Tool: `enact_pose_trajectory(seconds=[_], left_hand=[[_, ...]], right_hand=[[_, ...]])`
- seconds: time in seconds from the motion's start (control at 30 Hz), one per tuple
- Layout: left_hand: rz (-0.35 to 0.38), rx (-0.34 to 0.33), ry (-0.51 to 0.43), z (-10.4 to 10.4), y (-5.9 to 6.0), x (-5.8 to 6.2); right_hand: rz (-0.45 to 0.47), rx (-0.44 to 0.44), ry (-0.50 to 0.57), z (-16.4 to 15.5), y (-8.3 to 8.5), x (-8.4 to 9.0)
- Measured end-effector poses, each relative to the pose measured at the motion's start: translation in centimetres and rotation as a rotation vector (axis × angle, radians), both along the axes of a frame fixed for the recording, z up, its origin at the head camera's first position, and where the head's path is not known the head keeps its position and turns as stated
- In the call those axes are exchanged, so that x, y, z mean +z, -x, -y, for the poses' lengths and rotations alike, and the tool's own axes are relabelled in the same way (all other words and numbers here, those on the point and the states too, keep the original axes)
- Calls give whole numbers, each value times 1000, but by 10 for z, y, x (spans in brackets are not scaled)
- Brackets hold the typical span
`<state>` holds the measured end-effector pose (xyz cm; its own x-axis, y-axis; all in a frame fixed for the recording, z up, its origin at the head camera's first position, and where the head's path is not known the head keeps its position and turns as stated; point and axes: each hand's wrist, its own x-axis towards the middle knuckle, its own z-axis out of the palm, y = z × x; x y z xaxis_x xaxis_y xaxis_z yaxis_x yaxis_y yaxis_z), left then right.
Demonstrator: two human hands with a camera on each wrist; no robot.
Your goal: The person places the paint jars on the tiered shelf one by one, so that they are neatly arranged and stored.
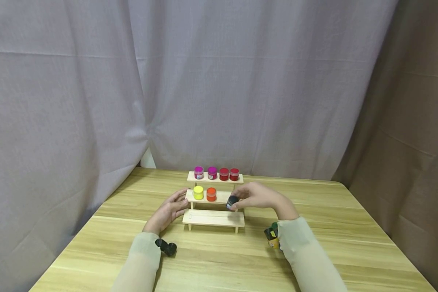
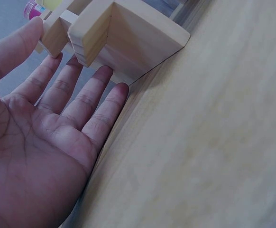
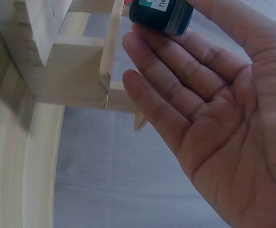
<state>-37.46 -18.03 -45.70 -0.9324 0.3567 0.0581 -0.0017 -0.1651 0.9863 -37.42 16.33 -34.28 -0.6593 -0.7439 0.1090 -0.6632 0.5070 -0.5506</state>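
My right hand (image 1: 257,196) pinches a small dark paint jar (image 1: 232,202), held tilted at the right end of the middle step (image 1: 220,196) of a wooden tiered stand. In the right wrist view the dark jar (image 3: 154,13) shows a white and green label and sits between thumb and fingers. My left hand (image 1: 169,211) is at the stand's left end, its fingers (image 2: 97,121) extended with the tips right at the wood. A yellow jar (image 1: 198,192) and an orange jar (image 1: 211,194) stand on the middle step.
Two magenta jars (image 1: 212,173) and two red jars (image 1: 224,174) line the top step (image 1: 190,177). The bottom step (image 1: 213,218) is bare wood. More jars (image 1: 272,236), dark, green and yellow, lie partly hidden by the right sleeve. Grey curtain (image 1: 241,89) hangs behind the table.
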Motion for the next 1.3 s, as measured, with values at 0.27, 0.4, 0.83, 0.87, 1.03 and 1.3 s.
enact_pose_trajectory(seconds=[0.27, 0.4, 0.83, 0.87, 1.03, 1.3], left_hand=[[-8, 0, -8, 0, 0, 2], [-2, 4, -8, -2, 0, 2], [-11, 7, 10, 0, -1, 1], [-7, 11, 7, 0, -1, 1], [7, 26, 0, -2, 0, 1], [21, 39, 9, -4, -2, 2]], right_hand=[[0, -10, -25, 13, 2, 2], [-15, -29, -47, 18, 4, 2], [-33, -42, -46, 28, 6, -2], [-43, -38, -43, 28, 6, -1], [-69, -50, -35, 27, 7, -1], [-76, -82, -63, 27, 7, -4]])
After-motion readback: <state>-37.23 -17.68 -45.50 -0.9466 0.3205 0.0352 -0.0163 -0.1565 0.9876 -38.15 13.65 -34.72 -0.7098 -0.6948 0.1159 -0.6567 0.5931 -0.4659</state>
